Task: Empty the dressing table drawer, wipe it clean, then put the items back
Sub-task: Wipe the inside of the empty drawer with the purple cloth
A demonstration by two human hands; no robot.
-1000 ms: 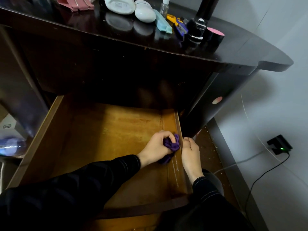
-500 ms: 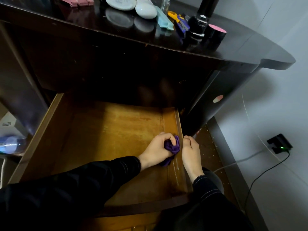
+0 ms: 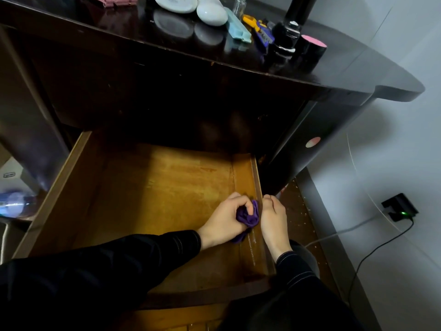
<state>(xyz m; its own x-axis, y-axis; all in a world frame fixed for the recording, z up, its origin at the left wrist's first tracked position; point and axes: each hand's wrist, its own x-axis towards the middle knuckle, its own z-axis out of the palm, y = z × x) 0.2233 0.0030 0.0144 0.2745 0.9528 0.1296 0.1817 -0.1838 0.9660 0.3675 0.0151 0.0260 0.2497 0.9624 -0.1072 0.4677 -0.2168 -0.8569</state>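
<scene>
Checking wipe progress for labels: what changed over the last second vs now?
The left hand, its grip on the purple cloth kept, slid the cloth a little toward the drawer front along the right wall. Nothing was picked up or let go. The right hand stayed holding the drawer's right wall; the drawer stayed open, tabletop things unmoved.

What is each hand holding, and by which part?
The left hand grips a bunched purple cloth around its middle. The right hand rests on the drawer's right wall; a grip cannot be told.
</scene>
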